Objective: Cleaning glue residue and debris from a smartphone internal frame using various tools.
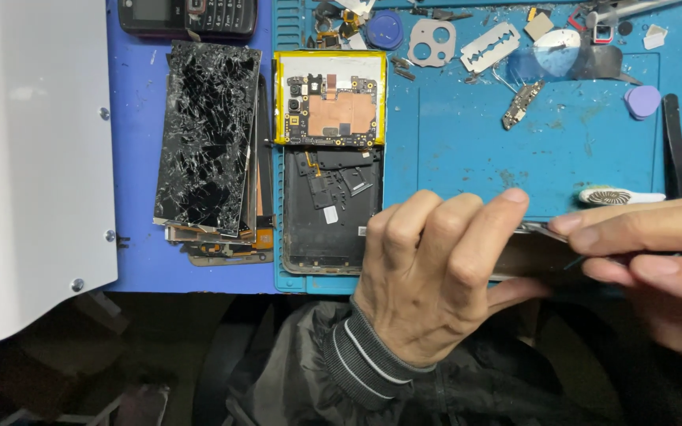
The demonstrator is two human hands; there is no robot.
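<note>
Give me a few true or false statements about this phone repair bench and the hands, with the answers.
1. Both hands hold one thin flat part between them. True: the left hand and right hand pinch the thin flat part.
2. The cracked screen lies right of the circuit board. False: it lies left of the circuit board.
3. The circuit board rests on a yellow-edged battery. True.
4. The razor blade is in the right hand. False: it lies on the blue mat.
5. The purple pick lies on the mat. True.
</note>
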